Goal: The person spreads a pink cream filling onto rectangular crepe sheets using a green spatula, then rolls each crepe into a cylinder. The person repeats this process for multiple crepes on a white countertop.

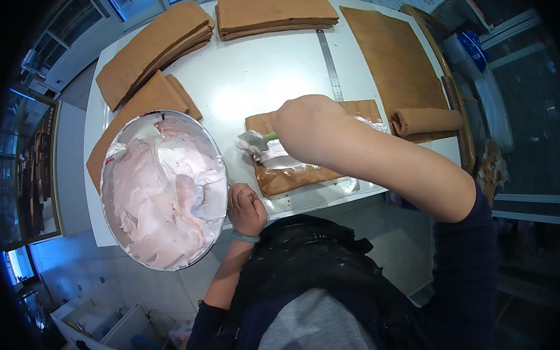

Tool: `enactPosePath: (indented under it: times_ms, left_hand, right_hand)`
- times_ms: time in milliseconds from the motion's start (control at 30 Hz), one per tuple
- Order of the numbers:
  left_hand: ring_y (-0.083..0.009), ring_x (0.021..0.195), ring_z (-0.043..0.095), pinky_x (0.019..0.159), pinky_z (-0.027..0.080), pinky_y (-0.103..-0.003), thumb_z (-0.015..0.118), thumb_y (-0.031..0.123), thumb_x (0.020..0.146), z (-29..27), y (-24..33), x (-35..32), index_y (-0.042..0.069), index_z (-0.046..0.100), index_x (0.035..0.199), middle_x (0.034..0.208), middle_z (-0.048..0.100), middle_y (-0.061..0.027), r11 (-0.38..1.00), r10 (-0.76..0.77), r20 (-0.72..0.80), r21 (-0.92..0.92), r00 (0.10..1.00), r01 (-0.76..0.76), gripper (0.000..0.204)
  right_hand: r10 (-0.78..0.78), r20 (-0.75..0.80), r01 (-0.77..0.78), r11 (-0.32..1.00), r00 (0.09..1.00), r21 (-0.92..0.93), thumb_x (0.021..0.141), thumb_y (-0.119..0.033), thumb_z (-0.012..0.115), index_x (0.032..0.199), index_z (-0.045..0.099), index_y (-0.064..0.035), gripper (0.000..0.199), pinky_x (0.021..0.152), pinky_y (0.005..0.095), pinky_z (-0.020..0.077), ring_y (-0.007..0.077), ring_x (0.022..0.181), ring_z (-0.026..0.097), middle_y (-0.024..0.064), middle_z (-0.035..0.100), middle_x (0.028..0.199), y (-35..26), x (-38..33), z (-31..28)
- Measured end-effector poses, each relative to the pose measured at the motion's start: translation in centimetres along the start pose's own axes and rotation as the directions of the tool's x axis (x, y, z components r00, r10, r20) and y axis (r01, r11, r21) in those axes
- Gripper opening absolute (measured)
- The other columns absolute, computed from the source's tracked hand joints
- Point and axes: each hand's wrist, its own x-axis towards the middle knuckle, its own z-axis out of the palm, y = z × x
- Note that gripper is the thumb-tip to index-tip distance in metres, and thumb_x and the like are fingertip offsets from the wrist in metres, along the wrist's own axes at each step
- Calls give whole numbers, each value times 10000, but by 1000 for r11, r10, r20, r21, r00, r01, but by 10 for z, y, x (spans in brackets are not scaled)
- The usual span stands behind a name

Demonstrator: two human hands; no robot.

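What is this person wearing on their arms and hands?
Both hands are bare, with no gloves. The left hand has a pale green band at the wrist. The right hand has none visible. Dark navy sleeves are pushed up, leaving both forearms uncovered.

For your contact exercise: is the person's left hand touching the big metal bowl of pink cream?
Touching. The head view shows the left hand pressed against the rim of the bowl at its right side, with no gap visible.

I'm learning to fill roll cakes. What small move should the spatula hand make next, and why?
Probably draw the spatula rightward along the cake strip: the right hand holds it at the left end, where cream sits, while brown cake nearer the front edge looks bare.
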Motion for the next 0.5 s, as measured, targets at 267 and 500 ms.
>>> enactPosePath:
  times_ms: [267,500]
  left_hand:
    - [-415,1025,533,965,400,-527,575,-38,787,0,5,1,36,492,1043,1041,550,-181,992,-75,57,-101,996,80,279]
    - [-443,969,577,877,458,-530,600,41,857,1,-3,-5,-19,545,1070,983,585,-217,990,-113,121,98,986,101,228]
  right_hand:
    - [131,-584,256,807,801,532,991,-74,641,1271,742,-86,298,529,322,440,153,573,568,72,661,726,28,-81,-30]
    - [-355,-737,345,922,575,-175,811,-122,711,1329,714,-166,520,557,291,416,158,667,529,16,585,847,-25,-114,39]
